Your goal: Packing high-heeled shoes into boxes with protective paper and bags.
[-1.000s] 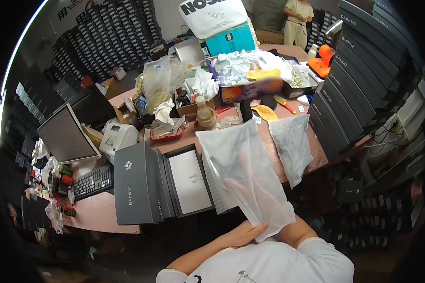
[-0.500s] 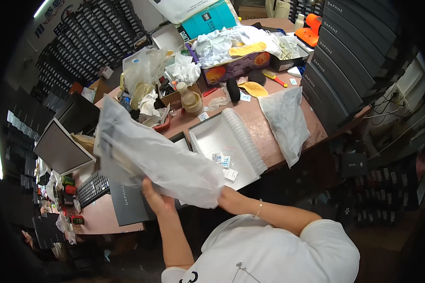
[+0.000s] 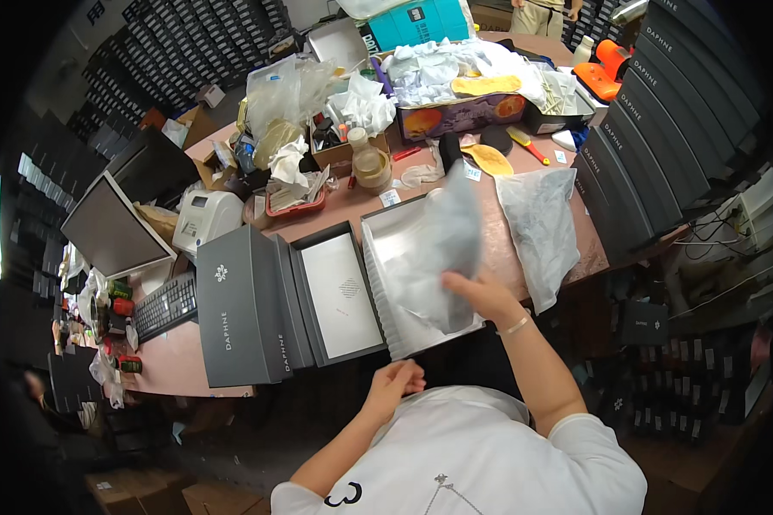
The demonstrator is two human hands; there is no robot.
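Note:
My right hand (image 3: 483,297) is closed on a translucent white bag (image 3: 434,266) with something greyish inside, blurred by motion. It holds the bag over an open box lined with a ribbed white foam sheet (image 3: 376,296); whether the two touch I cannot tell. My left hand (image 3: 395,386) is low in front of the table edge, fingers curled, with nothing visible in them. Left of the lined box sits an open dark box (image 3: 378,350) containing a white sheet (image 3: 339,292). A second white bag (image 3: 537,227) lies flat on the table to the right.
Closed dark grey boxes (image 3: 245,318) stand at the left, beside a keyboard (image 3: 165,307), a monitor (image 3: 116,232) and a label printer (image 3: 206,219). A tall stack of boxes (image 3: 661,129) rises at the right. Tape rolls (image 3: 371,167) and a purple carton (image 3: 455,118) of crumpled paper are behind.
The bag has moved from the left to over the lined box, in my right hand alone. My left hand has let go of it and drawn back. The dark boxes at left are uncovered.

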